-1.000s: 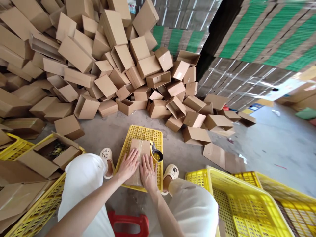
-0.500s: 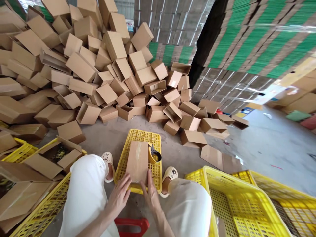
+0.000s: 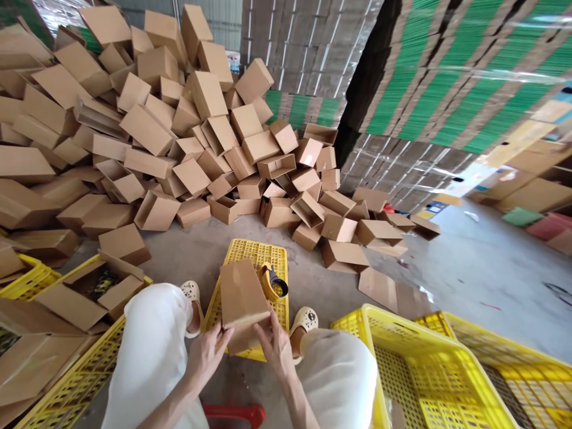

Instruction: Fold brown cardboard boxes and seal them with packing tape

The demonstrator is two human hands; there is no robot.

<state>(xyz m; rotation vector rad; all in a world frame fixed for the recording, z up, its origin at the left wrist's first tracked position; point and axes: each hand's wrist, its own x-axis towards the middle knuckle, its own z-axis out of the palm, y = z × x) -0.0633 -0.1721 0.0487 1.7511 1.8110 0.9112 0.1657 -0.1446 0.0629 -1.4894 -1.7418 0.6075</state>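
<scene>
A brown cardboard box [image 3: 243, 291] is tilted up between my hands, above an upturned yellow crate [image 3: 254, 247]. My left hand [image 3: 208, 353] grips the box's near left corner with thumb and fingers. At the near right edge, my right hand [image 3: 273, 342] holds the same box, its thumb on the near side. A tape roll in a yellow-and-black dispenser [image 3: 273, 285] rests on the crate, just right of the box. The underside of the box is hidden from view.
A large heap of cardboard boxes [image 3: 149, 128] fills the floor ahead. Yellow crates stand at my left [image 3: 84, 378] and right [image 3: 429, 363]; the left one holds open boxes. A red stool [image 3: 236, 412] shows below. Strapped cardboard stacks [image 3: 447, 77] rise behind.
The cardboard box, flat on the crate before, is now tipped up with its near end showing. Both hands have closed on its near corners. The view has shifted slightly.
</scene>
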